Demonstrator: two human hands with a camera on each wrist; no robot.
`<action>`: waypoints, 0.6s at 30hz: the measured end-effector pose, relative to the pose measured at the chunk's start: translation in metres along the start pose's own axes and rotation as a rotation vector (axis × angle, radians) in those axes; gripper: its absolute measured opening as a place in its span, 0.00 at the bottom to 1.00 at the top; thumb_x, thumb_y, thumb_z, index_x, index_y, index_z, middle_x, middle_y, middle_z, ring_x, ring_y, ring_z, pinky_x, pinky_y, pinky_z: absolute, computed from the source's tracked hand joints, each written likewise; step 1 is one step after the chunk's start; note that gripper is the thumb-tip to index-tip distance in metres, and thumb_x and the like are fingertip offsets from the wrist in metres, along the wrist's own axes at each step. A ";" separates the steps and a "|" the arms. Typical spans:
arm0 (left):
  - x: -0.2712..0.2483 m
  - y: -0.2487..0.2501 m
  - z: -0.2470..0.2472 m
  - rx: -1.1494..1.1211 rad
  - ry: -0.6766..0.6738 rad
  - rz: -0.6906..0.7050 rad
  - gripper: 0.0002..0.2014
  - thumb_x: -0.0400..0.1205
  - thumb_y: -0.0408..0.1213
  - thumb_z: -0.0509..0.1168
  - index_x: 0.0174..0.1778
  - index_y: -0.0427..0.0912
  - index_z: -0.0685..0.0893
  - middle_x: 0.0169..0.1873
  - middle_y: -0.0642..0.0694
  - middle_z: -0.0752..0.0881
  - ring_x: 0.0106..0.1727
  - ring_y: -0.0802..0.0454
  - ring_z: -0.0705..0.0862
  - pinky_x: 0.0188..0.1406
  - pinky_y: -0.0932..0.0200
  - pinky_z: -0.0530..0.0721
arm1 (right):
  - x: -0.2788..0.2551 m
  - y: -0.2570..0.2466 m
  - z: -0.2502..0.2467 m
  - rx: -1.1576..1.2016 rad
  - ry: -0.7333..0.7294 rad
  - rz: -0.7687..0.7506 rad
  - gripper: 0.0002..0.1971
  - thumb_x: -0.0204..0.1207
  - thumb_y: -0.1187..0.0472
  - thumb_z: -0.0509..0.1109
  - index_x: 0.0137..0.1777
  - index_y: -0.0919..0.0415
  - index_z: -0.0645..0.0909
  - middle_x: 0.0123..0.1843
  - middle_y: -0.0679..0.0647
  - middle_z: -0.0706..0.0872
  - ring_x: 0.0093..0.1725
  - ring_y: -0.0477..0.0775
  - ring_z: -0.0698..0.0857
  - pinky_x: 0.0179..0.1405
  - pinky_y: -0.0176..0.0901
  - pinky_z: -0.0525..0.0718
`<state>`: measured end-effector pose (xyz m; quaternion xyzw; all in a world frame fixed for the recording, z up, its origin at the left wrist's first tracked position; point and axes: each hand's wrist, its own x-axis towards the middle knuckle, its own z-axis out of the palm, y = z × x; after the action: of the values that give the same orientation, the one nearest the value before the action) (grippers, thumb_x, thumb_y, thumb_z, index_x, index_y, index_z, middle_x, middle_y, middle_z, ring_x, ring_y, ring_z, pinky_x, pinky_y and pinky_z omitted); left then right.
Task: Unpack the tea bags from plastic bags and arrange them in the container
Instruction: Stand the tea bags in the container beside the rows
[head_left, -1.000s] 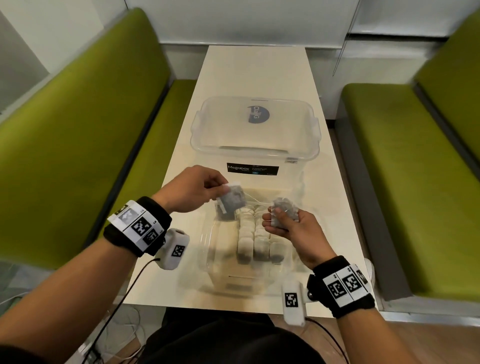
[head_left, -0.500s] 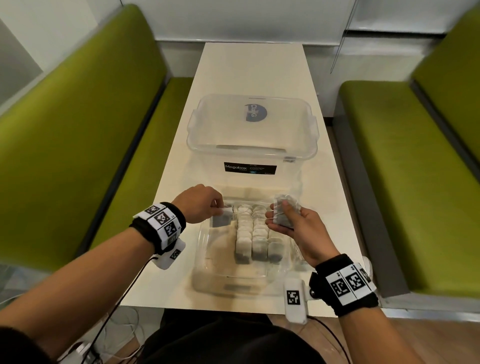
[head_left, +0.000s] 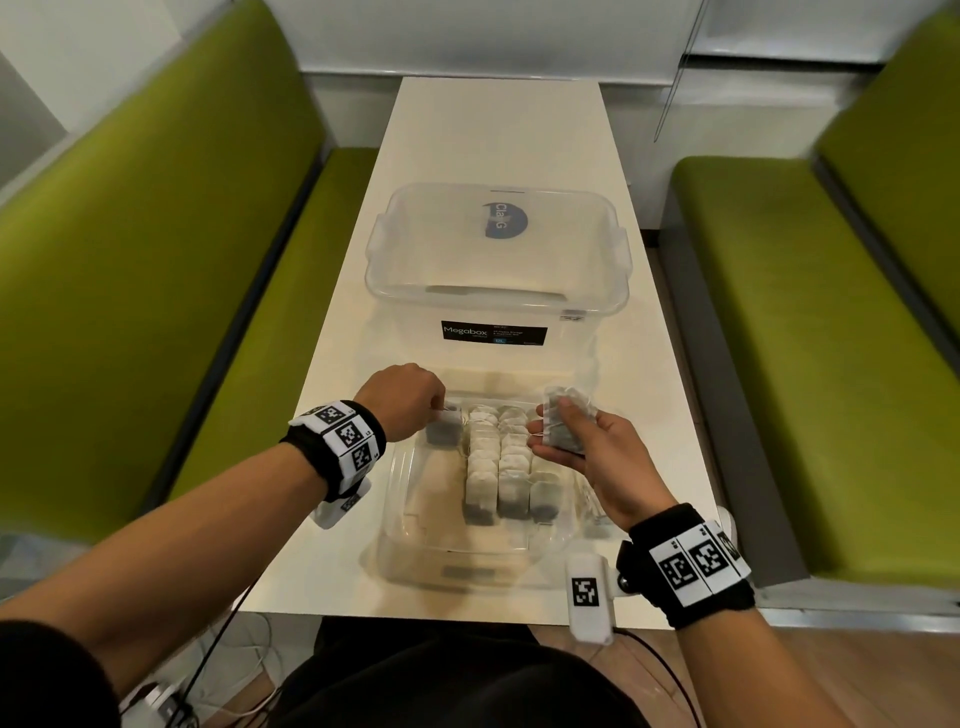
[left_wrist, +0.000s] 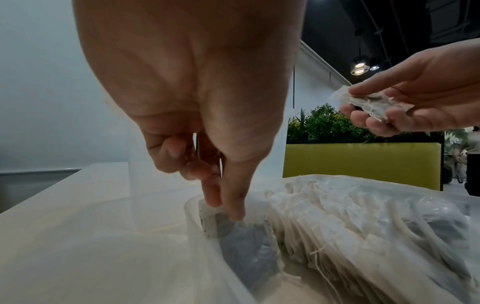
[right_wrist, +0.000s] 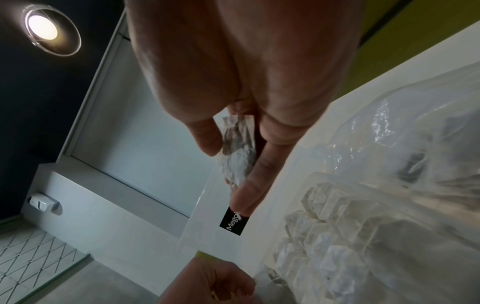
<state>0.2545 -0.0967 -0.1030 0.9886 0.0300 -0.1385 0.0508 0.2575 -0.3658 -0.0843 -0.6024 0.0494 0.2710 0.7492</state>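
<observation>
A clear plastic container (head_left: 400, 488) stands at the near end of the table, with rows of white tea bags (head_left: 498, 467) standing upright in it. My left hand (head_left: 410, 397) pinches the top of one tea bag (head_left: 441, 428) and holds it upright at the container's far left corner, beside the rows; in the left wrist view the left hand (left_wrist: 223, 197) pinches this tea bag (left_wrist: 241, 236). My right hand (head_left: 571, 441) grips a small bunch of tea bags (head_left: 563, 423) above the container's right side. The right wrist view shows that bunch (right_wrist: 236, 156) between thumb and fingers.
A larger clear box (head_left: 498, 260) with a lid and a black Megabox label (head_left: 493, 332) stands just beyond the container. A crumpled clear plastic bag (right_wrist: 415, 131) lies on the right of the container. Green benches (head_left: 156, 291) flank the narrow white table (head_left: 493, 119).
My left hand has carried its tea bag down and left, from above the rows into the container's far left corner. My right hand has stayed almost still with its bunch.
</observation>
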 end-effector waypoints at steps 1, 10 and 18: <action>0.000 0.000 -0.001 0.007 0.000 -0.005 0.07 0.84 0.41 0.69 0.52 0.48 0.92 0.50 0.46 0.91 0.49 0.44 0.87 0.45 0.53 0.83 | 0.000 0.000 0.000 -0.001 -0.005 0.006 0.18 0.87 0.55 0.68 0.61 0.73 0.87 0.53 0.69 0.93 0.53 0.64 0.94 0.53 0.46 0.93; 0.002 0.002 0.001 0.069 0.050 -0.019 0.06 0.83 0.44 0.70 0.48 0.46 0.87 0.47 0.45 0.89 0.44 0.43 0.85 0.39 0.54 0.77 | -0.002 -0.002 0.002 0.037 -0.054 0.080 0.18 0.87 0.68 0.56 0.59 0.81 0.83 0.61 0.76 0.88 0.58 0.74 0.91 0.66 0.60 0.87; 0.006 -0.005 0.004 0.025 0.096 -0.024 0.14 0.82 0.48 0.72 0.58 0.46 0.80 0.51 0.45 0.87 0.47 0.42 0.84 0.40 0.53 0.76 | -0.003 0.000 0.004 -0.105 -0.085 0.066 0.15 0.87 0.71 0.61 0.45 0.64 0.89 0.47 0.67 0.87 0.57 0.72 0.91 0.58 0.50 0.92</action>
<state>0.2587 -0.0918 -0.1093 0.9942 0.0424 -0.0919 0.0353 0.2540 -0.3629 -0.0820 -0.6269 0.0229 0.3230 0.7087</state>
